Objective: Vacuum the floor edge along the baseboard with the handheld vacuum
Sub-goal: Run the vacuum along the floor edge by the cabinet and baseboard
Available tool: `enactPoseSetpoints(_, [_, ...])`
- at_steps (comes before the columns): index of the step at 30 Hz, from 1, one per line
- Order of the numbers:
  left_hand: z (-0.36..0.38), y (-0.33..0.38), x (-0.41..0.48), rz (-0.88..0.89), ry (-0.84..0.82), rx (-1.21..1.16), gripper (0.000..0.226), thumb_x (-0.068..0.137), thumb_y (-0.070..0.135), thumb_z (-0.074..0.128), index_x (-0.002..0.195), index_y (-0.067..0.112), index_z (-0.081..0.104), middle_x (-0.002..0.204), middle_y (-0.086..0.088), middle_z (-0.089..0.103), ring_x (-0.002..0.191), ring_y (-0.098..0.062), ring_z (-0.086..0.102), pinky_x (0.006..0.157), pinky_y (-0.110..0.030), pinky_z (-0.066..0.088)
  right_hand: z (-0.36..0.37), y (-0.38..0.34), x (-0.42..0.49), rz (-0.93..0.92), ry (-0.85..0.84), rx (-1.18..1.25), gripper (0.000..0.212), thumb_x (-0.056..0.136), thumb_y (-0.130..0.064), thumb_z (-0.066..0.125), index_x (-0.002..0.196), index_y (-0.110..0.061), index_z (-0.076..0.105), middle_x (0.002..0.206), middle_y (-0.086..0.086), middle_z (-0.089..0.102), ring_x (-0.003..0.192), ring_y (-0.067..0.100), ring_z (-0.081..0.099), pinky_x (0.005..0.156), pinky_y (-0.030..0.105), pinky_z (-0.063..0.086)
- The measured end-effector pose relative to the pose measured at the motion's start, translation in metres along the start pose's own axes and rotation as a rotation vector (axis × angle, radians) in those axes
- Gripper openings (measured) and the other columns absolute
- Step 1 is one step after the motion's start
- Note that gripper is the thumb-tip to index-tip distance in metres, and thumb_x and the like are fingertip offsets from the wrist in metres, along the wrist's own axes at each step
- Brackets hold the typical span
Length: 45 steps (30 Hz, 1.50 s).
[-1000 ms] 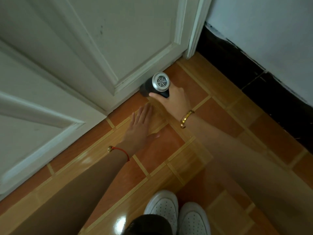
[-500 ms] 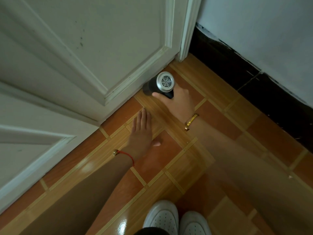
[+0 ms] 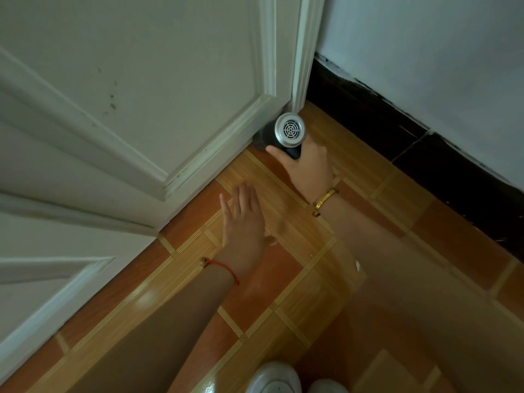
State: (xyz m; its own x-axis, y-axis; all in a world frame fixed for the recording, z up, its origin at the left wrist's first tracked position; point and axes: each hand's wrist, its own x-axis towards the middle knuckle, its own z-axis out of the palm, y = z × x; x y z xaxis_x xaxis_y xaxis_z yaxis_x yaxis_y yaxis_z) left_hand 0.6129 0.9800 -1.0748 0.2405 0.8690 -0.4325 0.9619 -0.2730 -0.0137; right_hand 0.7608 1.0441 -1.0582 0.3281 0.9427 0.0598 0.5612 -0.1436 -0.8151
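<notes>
A small black handheld vacuum [image 3: 285, 133] with a round silver vented end lies low on the floor, its nose pressed against the bottom edge of the white door [image 3: 158, 89], close to the door frame. My right hand [image 3: 307, 163], with a gold bangle on the wrist, is shut on the vacuum's handle from behind. My left hand [image 3: 243, 225], with a red string on the wrist, rests flat on the tiles with fingers straight, a little left of and behind the vacuum. The black baseboard [image 3: 397, 129] runs along the wall to the right of the frame.
The floor is glossy orange and wood-pattern tile [image 3: 283, 293]. A second white panelled door [image 3: 42, 279] stands at the left. A pale wall [image 3: 439, 58] rises above the baseboard. The toes of white shoes [image 3: 276, 378] show at the bottom edge.
My right hand has slid the vacuum to the right along the door's bottom edge, up to the door frame corner. My left hand has stayed flat on the tiles.
</notes>
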Motion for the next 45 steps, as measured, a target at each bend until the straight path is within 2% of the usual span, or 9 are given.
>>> enactPoseSetpoints(5, [-0.009, 0.006, 0.030, 0.126, 0.047, -0.138, 0.126, 0.077, 0.057, 0.072, 0.154, 0.007, -0.014, 0.163, -0.012, -0.021, 0.150, -0.031, -0.020, 0.115, -0.049, -0.017, -0.008, 0.009, 0.017, 0.006, 0.086, 0.012, 0.070, 0.079, -0.053, 0.072, 0.132, -0.010, 0.053, 0.117, 0.004, 0.070, 0.104, 0.016, 0.066, 0.081, 0.023, 0.052])
enactPoseSetpoints(8, [-0.006, 0.012, 0.037, 0.186, 0.056, -0.168, 0.124, 0.077, 0.057, 0.072, 0.156, 0.009, -0.010, 0.164, -0.009, -0.019, 0.150, -0.028, -0.020, 0.117, -0.050, -0.016, -0.016, 0.014, 0.024, 0.031, 0.127, 0.009, 0.070, 0.080, -0.053, 0.070, 0.132, -0.009, 0.053, 0.118, 0.005, 0.070, 0.105, 0.017, 0.067, 0.080, 0.025, 0.054])
enactPoseSetpoints(11, [-0.004, 0.017, 0.038, 0.200, 0.039, -0.220, 0.121, 0.078, 0.052, 0.073, 0.156, 0.010, -0.009, 0.164, -0.008, -0.018, 0.150, -0.027, -0.020, 0.120, -0.053, -0.012, -0.020, 0.018, 0.021, 0.018, 0.111, 0.023, 0.069, 0.081, -0.050, 0.072, 0.133, -0.009, 0.052, 0.119, 0.004, 0.069, 0.106, 0.015, 0.066, 0.080, 0.016, 0.048])
enactPoseSetpoints(16, [-0.013, 0.022, 0.045, 0.190, 0.027, -0.229, 0.132, 0.070, 0.048, 0.082, 0.156, 0.011, -0.011, 0.163, -0.008, -0.021, 0.149, -0.027, -0.022, 0.120, -0.053, -0.014, -0.031, 0.029, 0.023, 0.029, 0.158, -0.094, 0.071, 0.082, -0.057, 0.067, 0.133, -0.010, 0.051, 0.116, 0.006, 0.070, 0.103, 0.020, 0.068, 0.078, 0.034, 0.056])
enactPoseSetpoints(21, [-0.017, 0.037, 0.050, 0.236, 0.015, -0.192, 0.131, 0.072, 0.042, 0.082, 0.155, 0.012, -0.014, 0.163, -0.006, -0.024, 0.149, -0.027, -0.024, 0.117, -0.051, -0.018, -0.047, 0.041, 0.034, 0.048, 0.193, -0.270, 0.073, 0.083, -0.064, 0.060, 0.134, -0.013, 0.047, 0.116, 0.007, 0.069, 0.102, 0.024, 0.067, 0.069, 0.028, 0.046])
enactPoseSetpoints(25, [-0.018, 0.044, 0.048, 0.257, 0.003, -0.171, 0.126, 0.075, 0.036, 0.082, 0.156, 0.012, -0.012, 0.163, -0.006, -0.022, 0.150, -0.028, -0.021, 0.116, -0.050, -0.017, -0.061, 0.048, 0.034, 0.111, 0.197, -0.284, 0.078, 0.083, -0.066, 0.058, 0.139, -0.013, 0.043, 0.118, 0.009, 0.068, 0.105, 0.027, 0.066, 0.073, 0.035, 0.050])
enactPoseSetpoints(31, [-0.016, 0.051, 0.040, 0.245, 0.056, -0.156, 0.118, 0.078, 0.030, 0.080, 0.157, 0.012, -0.005, 0.165, -0.007, -0.016, 0.151, -0.028, -0.018, 0.116, -0.049, -0.016, -0.087, 0.057, 0.009, 0.200, 0.215, -0.295, 0.079, 0.082, -0.066, 0.059, 0.138, -0.012, 0.045, 0.114, 0.008, 0.069, 0.100, 0.025, 0.067, 0.071, 0.035, 0.054])
enactPoseSetpoints(42, [-0.009, 0.060, 0.010, 0.328, 0.011, -0.258, 0.107, 0.086, 0.031, 0.073, 0.157, 0.015, -0.005, 0.165, -0.006, -0.013, 0.151, -0.027, -0.014, 0.120, -0.050, -0.009, -0.135, 0.076, -0.052, 0.313, 0.299, -0.304, 0.079, 0.080, -0.064, 0.063, 0.135, -0.011, 0.047, 0.106, 0.011, 0.070, 0.092, 0.027, 0.068, 0.065, 0.030, 0.047])
enactPoseSetpoints(45, [-0.007, 0.065, 0.008, 0.353, -0.004, -0.251, 0.096, 0.091, 0.026, 0.067, 0.157, 0.015, -0.003, 0.166, -0.006, -0.011, 0.152, -0.027, -0.014, 0.121, -0.051, -0.006, -0.148, 0.082, -0.067, 0.360, 0.310, -0.312, 0.080, 0.080, -0.064, 0.063, 0.137, -0.010, 0.046, 0.111, 0.012, 0.069, 0.098, 0.029, 0.067, 0.073, 0.037, 0.053])
